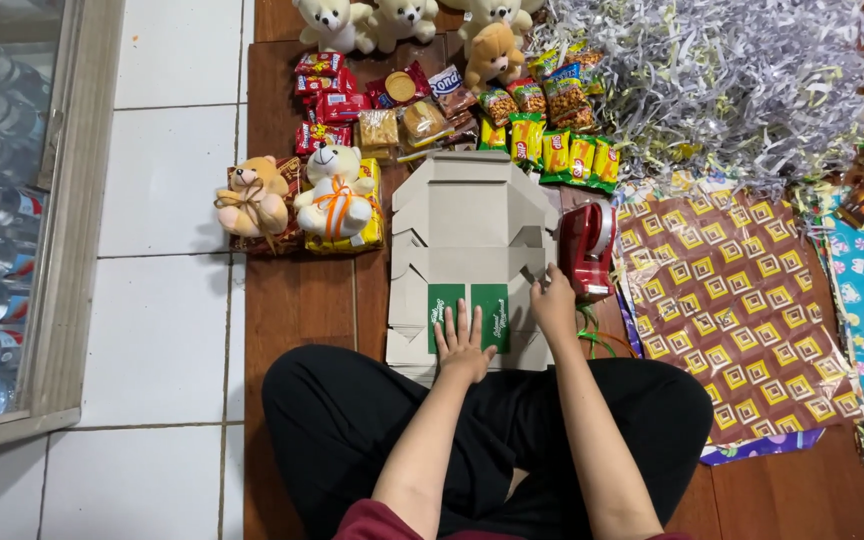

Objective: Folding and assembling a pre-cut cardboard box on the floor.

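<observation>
- While the left hand (pixel 464 343) lies flat, fingers spread, on the unfolded grey cardboard box (pixel 472 240),
- the right hand (pixel 555 303) seems to pinch its edge beside the red tape dispenser (pixel 586 248).

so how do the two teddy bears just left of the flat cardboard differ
The tan teddy bear has darker, golden-brown fur and a brownish bow; the white teddy bear is cream with an orange ribbon. The tan one sits further left, the white one nearer the flattened cardboard box. Both are small plush toys tied with ribbon, resting on snack packets.
</observation>
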